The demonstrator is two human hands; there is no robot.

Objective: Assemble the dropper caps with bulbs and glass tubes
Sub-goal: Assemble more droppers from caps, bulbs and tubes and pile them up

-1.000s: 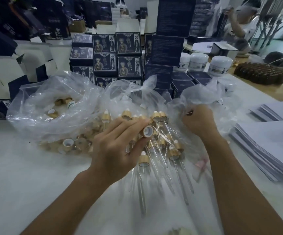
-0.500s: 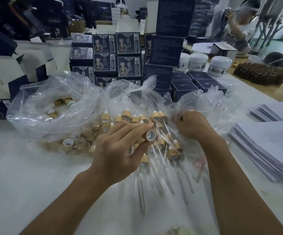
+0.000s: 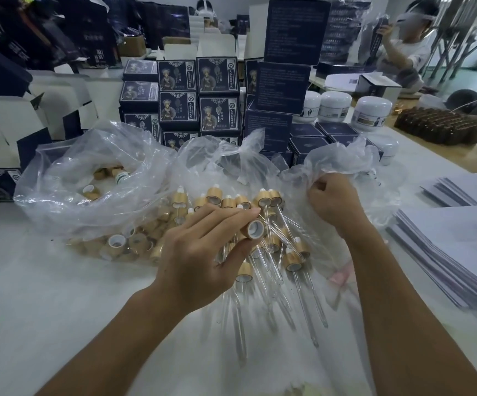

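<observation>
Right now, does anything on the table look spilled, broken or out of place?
Nothing looks broken. The assembled droppers lie in a loose, crisscrossed heap on the table, tubes pointing various ways, between the bags. The left hand holds one cap; the right hand reaches into a plastic bag.

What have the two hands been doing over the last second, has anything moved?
The right hand dipped leftward toward the pile, then came back right to the clear plastic bag, closed at its edge; what it holds is hidden. The left hand barely shifted and keeps its grip on one bamboo cap, open end toward the camera. The finished droppers and the bag of loose caps lie as before.
</observation>
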